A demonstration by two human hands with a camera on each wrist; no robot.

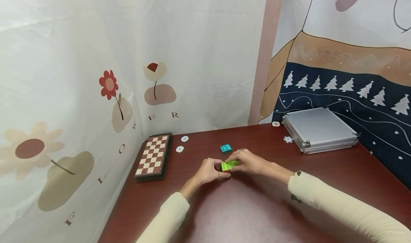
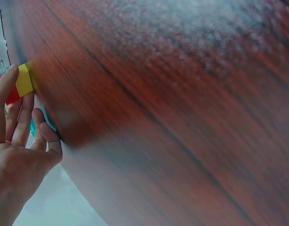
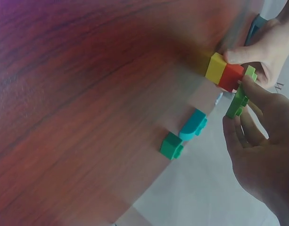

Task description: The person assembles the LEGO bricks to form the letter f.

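Near the table's middle, my left hand [image 1: 209,171] pinches a red toy building brick [image 3: 232,76] joined to a yellow brick [image 3: 215,69] below it. My right hand [image 1: 250,162] grips a flat lime-green studded brick [image 1: 227,166] between thumb and fingers. That lime-green piece lies over the red brick, right at its top, and overhangs it toward the right hand. Just beyond the hands stands a turquoise brick with a curved side [image 1: 226,148]. A green brick [image 3: 171,146] sits beside the turquoise one in the right wrist view; in the head view the right hand hides it.
A checkered game board [image 1: 152,155] lies at the table's left edge, with two white chips [image 1: 179,149] near it. At the back right is a silver case [image 1: 322,127], with a dark-edged chip [image 1: 288,139] beside it. Printed curtains [image 1: 205,64] border the table behind.
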